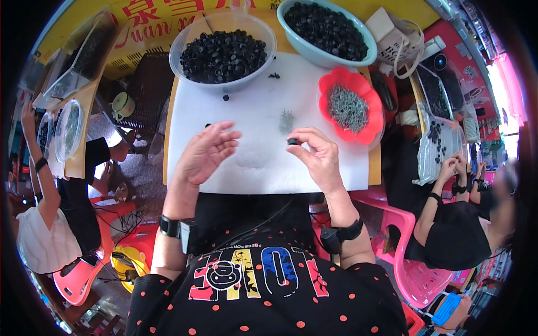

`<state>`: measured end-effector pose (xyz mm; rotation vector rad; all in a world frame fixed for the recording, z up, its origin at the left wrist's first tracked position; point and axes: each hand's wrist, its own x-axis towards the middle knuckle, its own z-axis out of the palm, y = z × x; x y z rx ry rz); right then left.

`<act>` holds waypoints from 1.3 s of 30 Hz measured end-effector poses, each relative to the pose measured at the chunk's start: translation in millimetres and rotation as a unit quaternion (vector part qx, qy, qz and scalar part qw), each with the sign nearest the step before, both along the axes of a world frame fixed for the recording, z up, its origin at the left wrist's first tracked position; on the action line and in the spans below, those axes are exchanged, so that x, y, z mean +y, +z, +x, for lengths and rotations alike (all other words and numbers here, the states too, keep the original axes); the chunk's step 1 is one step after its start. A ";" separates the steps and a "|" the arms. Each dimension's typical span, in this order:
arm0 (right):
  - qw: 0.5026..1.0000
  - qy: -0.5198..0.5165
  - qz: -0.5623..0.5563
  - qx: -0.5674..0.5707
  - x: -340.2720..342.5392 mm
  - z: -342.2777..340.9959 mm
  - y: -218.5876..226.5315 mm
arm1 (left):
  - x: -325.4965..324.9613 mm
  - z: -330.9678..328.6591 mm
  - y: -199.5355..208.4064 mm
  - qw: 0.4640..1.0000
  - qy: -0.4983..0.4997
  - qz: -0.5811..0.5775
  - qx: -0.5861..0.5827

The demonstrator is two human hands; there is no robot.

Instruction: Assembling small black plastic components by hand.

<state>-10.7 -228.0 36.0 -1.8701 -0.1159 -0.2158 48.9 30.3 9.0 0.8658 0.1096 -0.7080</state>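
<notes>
Between thumb and forefinger, my right hand [318, 154] pinches a small round black plastic cap [292, 141] above the white foam mat [252, 173]. My left hand [210, 151] hovers at the left of the mat, fingers apart and holding nothing. A small dark piece [208, 125] shows just beyond its fingers. A small heap of grey screws [286, 120] lies just beyond my right hand. To its right, a red flower-shaped dish [367, 134] holds many more screws. Another loose black cap [226, 97] rests on the mat farther away.
A clear plastic bowl [178, 63] full of black caps stands at the far left of the mat. Beside it sits a light-blue basin [328, 60] of black parts. A white bag [386, 33] is at the far right. People work at side tables on both sides.
</notes>
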 end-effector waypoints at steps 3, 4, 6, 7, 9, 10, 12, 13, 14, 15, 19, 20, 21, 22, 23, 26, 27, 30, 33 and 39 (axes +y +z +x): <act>0.997 -0.056 0.047 0.002 -11.9 7.7 -3.1 | 34.9 10.9 -20.0 0.992 0.112 -0.047 -0.015; 0.993 -0.054 0.106 0.018 -14.9 10.6 1.7 | 41.7 13.6 -23.7 0.982 0.180 -0.041 -0.033; 0.987 -0.061 0.148 0.006 -26.7 26.2 6.8 | 45.7 21.6 -28.7 0.968 0.241 -0.045 -0.059; 0.979 -0.066 0.195 0.003 -31.4 35.0 10.9 | 46.5 21.1 -31.0 0.956 0.284 -0.019 -0.075; 0.981 -0.067 0.183 0.000 -38.7 57.3 27.5 | 48.0 20.4 -40.2 0.939 0.328 -0.003 -0.099; 0.985 -0.072 0.152 0.028 -43.7 70.3 39.7 | 48.3 19.9 -48.6 0.933 0.338 0.020 -0.119; 0.992 -0.075 0.101 0.028 -47.5 97.0 64.0 | 49.6 17.0 -51.1 0.929 0.341 0.028 -0.139; 0.994 -0.081 0.076 -0.009 -57.1 116.6 66.8 | 47.6 18.6 -50.6 0.929 0.339 0.022 -0.144; 0.994 -0.091 0.065 -0.014 -63.5 137.0 68.8 | 46.9 17.8 -50.6 0.930 0.325 0.056 -0.160; 0.993 -0.103 0.052 -0.019 -71.4 156.2 72.0 | 45.0 17.7 -50.2 0.931 0.308 0.089 -0.175; 0.985 -0.171 -0.011 -0.019 -113.7 226.9 65.7 | 41.9 17.9 -48.5 0.931 0.292 0.110 -0.189; 0.987 -0.163 0.003 -0.004 -124.1 239.9 62.3 | 43.2 17.0 -48.1 0.930 0.295 0.112 -0.189; 0.987 -0.158 0.015 0.010 -134.4 249.7 61.2 | 43.1 17.7 -47.6 0.931 0.293 0.106 -0.191; 0.986 -0.169 -0.001 0.004 -144.3 257.6 58.1 | 42.8 18.0 -46.9 0.932 0.289 0.101 -0.193; 0.986 -0.167 -0.001 0.005 -147.9 263.3 56.1 | 42.5 18.1 -47.3 0.932 0.291 0.102 -0.192; 0.986 -0.158 -0.045 0.034 -152.9 276.4 53.4 | 41.4 16.6 -48.5 0.930 0.290 0.122 -0.188; 0.986 -0.154 -0.044 0.039 -149.8 276.2 52.5 | 41.6 17.1 -48.0 0.928 0.285 0.139 -0.194; 0.980 -0.177 0.081 0.033 -126.3 265.7 66.4 | 40.3 17.7 -43.0 0.924 0.283 0.167 -0.196; 0.933 -0.191 -0.281 -0.117 -102.3 240.7 58.9 | 39.4 18.6 -41.5 0.922 0.285 0.172 -0.200; 0.995 0.063 -0.083 0.004 23.3 115.0 45.6 | 36.5 19.4 -42.0 0.923 0.277 0.168 -0.207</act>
